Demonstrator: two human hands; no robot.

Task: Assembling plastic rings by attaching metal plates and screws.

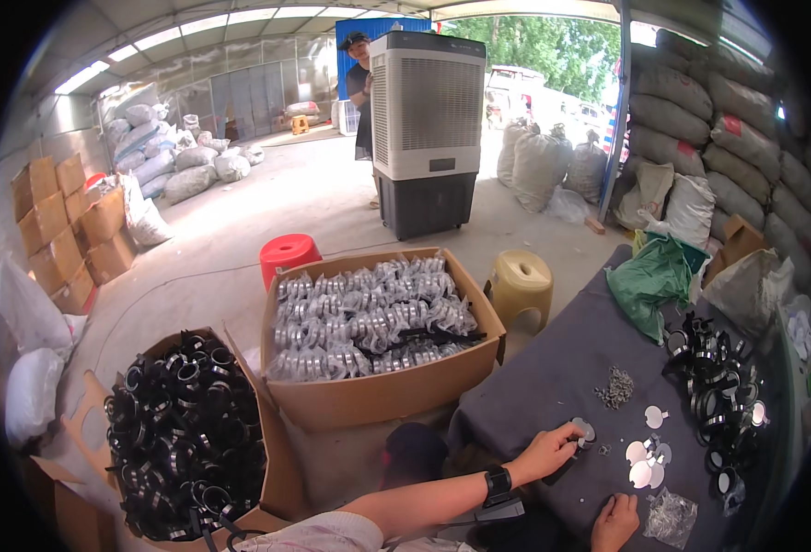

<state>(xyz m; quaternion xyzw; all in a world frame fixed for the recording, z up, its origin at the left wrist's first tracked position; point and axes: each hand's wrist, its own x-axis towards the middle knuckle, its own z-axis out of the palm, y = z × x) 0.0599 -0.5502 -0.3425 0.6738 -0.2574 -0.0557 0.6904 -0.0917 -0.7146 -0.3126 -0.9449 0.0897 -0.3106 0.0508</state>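
My left hand (549, 453), with a dark watch on its wrist, reaches over the grey cloth-covered table. Its fingers are closed on a round metal piece (584, 430) with a dark part below it. Lower down, near the table's front edge, my right hand (615, 524) has curled fingers; whatever they hold, if anything, is hidden. Between the hands and the right side lie several shiny flat discs with small tabs (643, 472). A clear bag of small parts (671, 518) rests beside my right hand. Beyond the left hand is a pile of small metal pieces (615, 388).
Black ring-shaped parts (720, 391) are heaped at the table's right. Left of the table, one carton (378, 405) holds wrapped parts, another (275, 451) black rings. Red (288, 250) and yellow stools (521, 276) stand behind. Farther back a person (359, 83) is beside a large air cooler (428, 120).
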